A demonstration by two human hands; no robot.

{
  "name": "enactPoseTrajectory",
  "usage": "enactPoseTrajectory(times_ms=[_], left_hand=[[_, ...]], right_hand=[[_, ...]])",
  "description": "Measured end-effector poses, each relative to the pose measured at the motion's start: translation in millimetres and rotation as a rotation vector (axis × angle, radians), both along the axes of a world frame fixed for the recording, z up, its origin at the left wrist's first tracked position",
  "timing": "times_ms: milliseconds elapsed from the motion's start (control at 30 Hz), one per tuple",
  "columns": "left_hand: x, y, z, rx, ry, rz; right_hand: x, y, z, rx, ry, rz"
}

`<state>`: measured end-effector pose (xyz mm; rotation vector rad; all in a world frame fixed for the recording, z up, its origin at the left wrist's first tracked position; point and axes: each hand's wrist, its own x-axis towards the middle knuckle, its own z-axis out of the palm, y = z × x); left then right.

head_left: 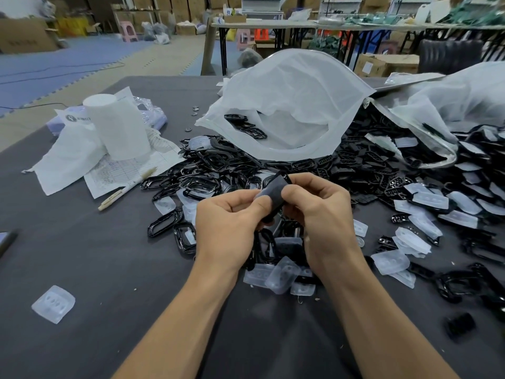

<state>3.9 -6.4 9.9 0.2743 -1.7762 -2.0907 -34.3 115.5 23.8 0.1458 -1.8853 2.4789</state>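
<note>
Both hands meet above the grey table [95,269], near its middle. The left hand [226,220] and the right hand [319,214] each pinch the black frame [273,191] between thumb and curled fingers. The frame is raised off the surface and tilted, its upper corner pointing away from the person. A translucent film or pad covers the face turned to the camera.

Directly beyond the hands lies a heap of black frames [218,165], which spreads to the right of the right hand. A white bag [287,105] stands open behind the heap, its mouth facing the hands. A second bag [437,105] lies far to the right.

Under and just below the wrists sits a cluster of clear pads [276,272]. More are scattered to the right.

To the left of the left hand the cloth is mostly bare, down to the near edge. A single clear pad [53,304] lies well apart there. Farther left and beyond are a pen [125,188], paper sheets [114,170] and a white roll [117,127], near the table's left edge.

A small black part [460,325] lies to the right of the right forearm.
</note>
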Motion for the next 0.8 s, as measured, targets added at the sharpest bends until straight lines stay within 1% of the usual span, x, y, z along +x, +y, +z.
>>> enactPoseTrajectory(times_ms=[233,467,600,667,800], left_hand=[[0.4,1.1,-0.8,-0.039,-0.018,-0.035],[2.1,1.2,1.4,-0.098,0.021,-0.097],[0.8,0.8,0.2,-0.033,-0.011,-0.096],[-0.5,-0.1,-1.5,-0.036,-0.036,-0.083],[-0.7,-0.3,-2.8,-0.035,-0.044,-0.059]], right_hand=[[-2.3,4.0,1.5,0.040,0.009,-0.001],[-2.1,3.3,1.4,0.088,0.042,-0.025],[-2.7,3.6,1.6,0.106,0.038,-0.051],[-2.6,3.7,1.6,0.120,0.041,-0.059],[-1.4,4.0,1.2,0.059,-0.009,0.017]])
